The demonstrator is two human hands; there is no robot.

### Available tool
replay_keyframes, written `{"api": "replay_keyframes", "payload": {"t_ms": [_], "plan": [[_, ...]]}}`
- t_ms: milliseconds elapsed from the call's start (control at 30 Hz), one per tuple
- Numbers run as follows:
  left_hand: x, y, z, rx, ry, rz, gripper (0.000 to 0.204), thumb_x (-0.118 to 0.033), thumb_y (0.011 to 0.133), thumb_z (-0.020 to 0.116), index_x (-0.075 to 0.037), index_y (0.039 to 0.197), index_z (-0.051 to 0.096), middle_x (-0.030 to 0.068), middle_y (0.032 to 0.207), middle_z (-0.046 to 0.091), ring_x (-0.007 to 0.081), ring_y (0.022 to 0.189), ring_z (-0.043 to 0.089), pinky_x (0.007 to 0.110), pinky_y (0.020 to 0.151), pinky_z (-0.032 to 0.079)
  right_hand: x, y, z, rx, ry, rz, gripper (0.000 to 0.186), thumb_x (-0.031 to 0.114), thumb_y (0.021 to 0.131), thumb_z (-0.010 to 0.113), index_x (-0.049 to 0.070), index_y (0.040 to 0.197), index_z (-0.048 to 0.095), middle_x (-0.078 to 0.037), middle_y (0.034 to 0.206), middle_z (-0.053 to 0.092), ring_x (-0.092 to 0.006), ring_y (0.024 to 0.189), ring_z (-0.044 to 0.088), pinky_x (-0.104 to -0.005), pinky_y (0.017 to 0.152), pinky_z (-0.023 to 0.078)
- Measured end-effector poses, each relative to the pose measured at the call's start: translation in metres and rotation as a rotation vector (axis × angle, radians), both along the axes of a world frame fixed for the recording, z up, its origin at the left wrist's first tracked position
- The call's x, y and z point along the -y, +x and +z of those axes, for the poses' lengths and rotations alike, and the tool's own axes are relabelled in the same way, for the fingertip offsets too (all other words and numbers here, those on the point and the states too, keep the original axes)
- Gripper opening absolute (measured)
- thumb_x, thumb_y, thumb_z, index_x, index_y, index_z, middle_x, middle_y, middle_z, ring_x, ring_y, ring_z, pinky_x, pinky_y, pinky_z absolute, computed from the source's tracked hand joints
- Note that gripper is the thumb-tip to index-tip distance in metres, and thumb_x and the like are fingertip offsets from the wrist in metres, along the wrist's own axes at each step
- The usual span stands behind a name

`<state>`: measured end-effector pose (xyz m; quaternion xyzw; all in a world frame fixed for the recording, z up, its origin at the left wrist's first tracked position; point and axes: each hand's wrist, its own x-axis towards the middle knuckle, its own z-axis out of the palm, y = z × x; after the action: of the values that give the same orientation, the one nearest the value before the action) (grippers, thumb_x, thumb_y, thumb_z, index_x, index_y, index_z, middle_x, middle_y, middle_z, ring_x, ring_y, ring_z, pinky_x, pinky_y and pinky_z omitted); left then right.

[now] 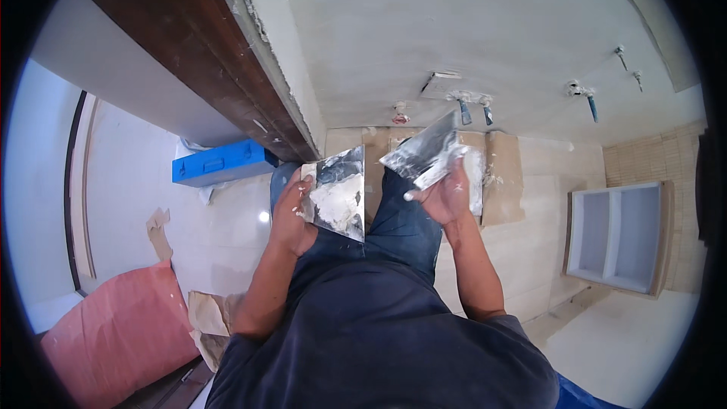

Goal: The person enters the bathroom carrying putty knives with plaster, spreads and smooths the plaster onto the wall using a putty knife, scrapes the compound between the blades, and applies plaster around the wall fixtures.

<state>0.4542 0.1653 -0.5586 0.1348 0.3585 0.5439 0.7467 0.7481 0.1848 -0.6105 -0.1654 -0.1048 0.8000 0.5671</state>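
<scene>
My left hand (290,210) is closed on the edge of a wide metal putty knife (353,170). A thick patch of white putty (338,203) lies on its blade, and flecks of putty stick to my fingers. In my right hand (447,195) is a second putty knife (424,148), its broad blade tilted up and away from me and smeared with white. The two blades are apart, above my knees. My fingers partly hide both handles.
Ahead rises a grey plastered wall (454,30) with pipe fittings and a red valve handle (400,113). A brown door frame (204,38) stands at the left, near a blue toolbox (223,161). Cardboard (503,174) covers floor ahead; a white shelf unit (612,236) is at the right.
</scene>
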Motion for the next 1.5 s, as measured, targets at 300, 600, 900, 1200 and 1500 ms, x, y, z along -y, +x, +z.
{"api": "replay_keyframes", "payload": {"t_ms": [300,600,900,1200,1500], "plan": [[-0.014,-0.006,0.009,-0.178,0.024,-0.195,0.041,-0.015,0.103,0.049,0.001,0.141,0.052,0.0115,0.129,0.065,0.0223,0.116,0.065,0.036,0.099,0.052,-0.001,0.034,0.060,0.603,0.480,-0.053,0.066,0.060,0.106,0.034,0.007,0.131,0.064,-0.017,0.110,0.074,-0.0378,0.097,0.072,-0.0567,0.084,0.059],[-0.026,-0.015,-0.016,-0.330,0.012,-0.420,0.063,-0.019,0.100,0.061,0.006,0.154,0.038,0.0151,0.140,0.057,0.0193,0.125,0.057,0.034,0.099,0.050,0.017,-0.013,0.146,1.782,1.755,0.113,0.047,0.038,0.079,0.079,0.029,0.124,0.073,0.002,0.131,0.065,-0.0264,0.101,0.058,-0.0415,0.091,0.049],[-0.021,-0.011,-0.010,-0.269,-0.020,-0.338,0.057,-0.015,0.101,0.057,0.003,0.152,0.040,0.0135,0.127,0.063,0.0195,0.112,0.063,0.032,0.097,0.052,0.011,-0.009,0.167,1.769,1.670,0.243,0.040,0.036,0.079,0.080,0.025,0.117,0.076,0.003,0.128,0.067,-0.0246,0.101,0.059,-0.0408,0.090,0.050],[-0.038,0.005,0.022,-0.289,0.106,-0.404,0.036,-0.011,0.100,0.053,0.000,0.133,0.060,0.0080,0.119,0.070,0.0176,0.107,0.066,0.032,0.094,0.051,0.006,-0.013,0.168,1.825,1.683,0.228,0.033,0.036,0.085,0.078,0.022,0.114,0.076,0.005,0.126,0.068,-0.0230,0.101,0.058,-0.0395,0.091,0.049],[-0.029,-0.015,0.008,-0.268,0.151,-0.064,0.038,-0.012,0.100,0.048,0.000,0.135,0.056,0.0140,0.125,0.067,0.0264,0.112,0.069,0.039,0.099,0.055,-0.014,0.068,0.084,1.094,0.940,0.061,0.042,0.040,0.104,0.057,0.010,0.131,0.068,-0.010,0.133,0.067,-0.0289,0.104,0.067,-0.0469,0.094,0.053]]}}
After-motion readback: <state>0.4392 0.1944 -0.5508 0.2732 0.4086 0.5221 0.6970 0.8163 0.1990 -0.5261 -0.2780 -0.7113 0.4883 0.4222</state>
